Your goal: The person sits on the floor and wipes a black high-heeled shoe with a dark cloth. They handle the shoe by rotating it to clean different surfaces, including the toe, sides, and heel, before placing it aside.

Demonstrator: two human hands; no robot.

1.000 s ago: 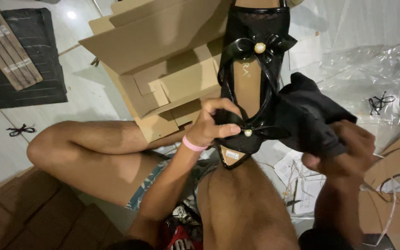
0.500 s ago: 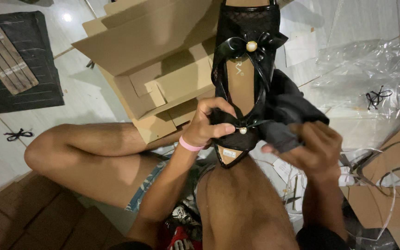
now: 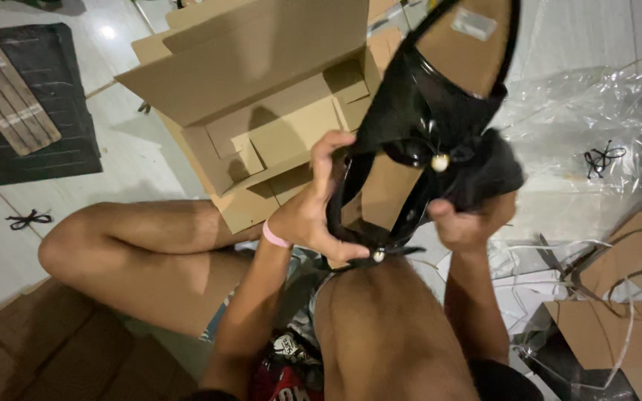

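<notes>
Black patent shoes (image 3: pixel 410 126): left hand (image 3: pixel 313 215) grips one, right hand (image 3: pixel 466 223) clenches black cloth (image 3: pixel 495 167); pearl bows could snag.

A pair of shoes (image 3: pixel 425 148) is held up above the person's knee (image 3: pixel 388 297), the left hand (image 3: pixel 313 215) on their left side and the right hand (image 3: pixel 469 223) on their right. Behind them on the floor (image 3: pixel 135 160) lie folded cardboard boxes (image 3: pixel 261 96), with a mat (image 3: pixel 16 111) at the far left edge carrying wooden slats (image 3: pixel 5 82). Plastic wrap (image 3: pixel 596 126) lies to the right, with more cardboard (image 3: pixel 611 349) in the near right corner.
</notes>
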